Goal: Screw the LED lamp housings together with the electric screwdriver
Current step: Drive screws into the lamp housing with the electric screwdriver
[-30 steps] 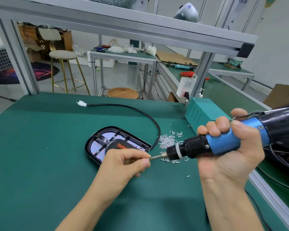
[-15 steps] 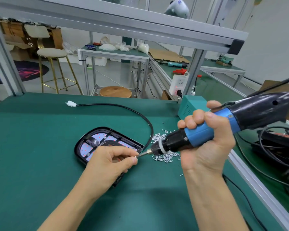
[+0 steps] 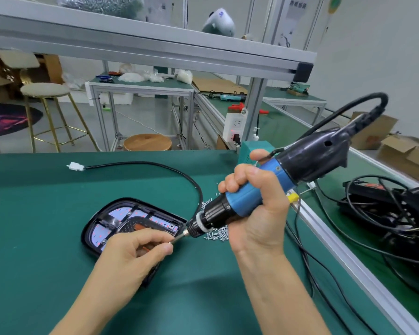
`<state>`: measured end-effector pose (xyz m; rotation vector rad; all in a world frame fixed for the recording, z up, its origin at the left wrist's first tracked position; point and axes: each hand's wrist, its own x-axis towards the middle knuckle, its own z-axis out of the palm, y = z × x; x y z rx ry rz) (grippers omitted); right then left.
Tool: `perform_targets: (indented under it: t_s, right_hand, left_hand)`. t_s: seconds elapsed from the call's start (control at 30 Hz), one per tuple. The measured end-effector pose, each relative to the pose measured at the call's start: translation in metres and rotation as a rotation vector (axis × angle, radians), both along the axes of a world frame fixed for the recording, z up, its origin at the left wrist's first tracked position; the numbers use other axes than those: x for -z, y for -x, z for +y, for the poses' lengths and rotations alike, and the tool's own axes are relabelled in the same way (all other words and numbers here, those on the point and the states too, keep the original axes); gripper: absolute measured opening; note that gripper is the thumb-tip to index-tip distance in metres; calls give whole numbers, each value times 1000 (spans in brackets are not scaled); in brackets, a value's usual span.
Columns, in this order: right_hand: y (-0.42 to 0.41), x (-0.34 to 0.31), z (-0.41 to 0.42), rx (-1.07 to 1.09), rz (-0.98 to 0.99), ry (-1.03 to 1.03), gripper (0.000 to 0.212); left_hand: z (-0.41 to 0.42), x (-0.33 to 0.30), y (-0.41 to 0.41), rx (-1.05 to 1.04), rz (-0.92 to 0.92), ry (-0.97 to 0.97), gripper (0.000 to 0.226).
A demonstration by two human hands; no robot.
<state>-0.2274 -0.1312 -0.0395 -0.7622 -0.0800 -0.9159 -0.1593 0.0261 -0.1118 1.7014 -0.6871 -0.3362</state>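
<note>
LED lamp housing (image 3: 121,218) flat on table (image 3: 34,238), left fingers (image 3: 165,247) pinching at electric screwdriver (image 3: 247,197) bit, probably seating a screw, right hand (image 3: 257,206) wrapped round the barrel.

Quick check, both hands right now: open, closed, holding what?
Left hand: fingertips pinched at the screwdriver's metal bit tip; any screw unseen.
Right hand: closed around the blue-and-black electric screwdriver.

**Legible markings**

White rounded object (image 3: 218,23) on the upper shelf (image 3: 155,48): one blue mark, possibly "9", uncertain. Wall poster (image 3: 291,15) behind that object: dark characters at its top, too blurred to read. Nothing else legible.
</note>
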Motion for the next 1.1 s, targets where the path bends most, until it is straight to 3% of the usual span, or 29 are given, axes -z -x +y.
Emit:
perform_targets:
  t_s: [0.67, 1.1]
  right_hand:
    - [-23, -14, -5, 57, 69, 38, 20]
    - [-36, -12, -8, 69, 94, 67, 20]
  left_hand:
    - [-14, -11, -18, -79, -194, -128, 22]
    - [-20, -11, -27, -97, -98, -145, 15]
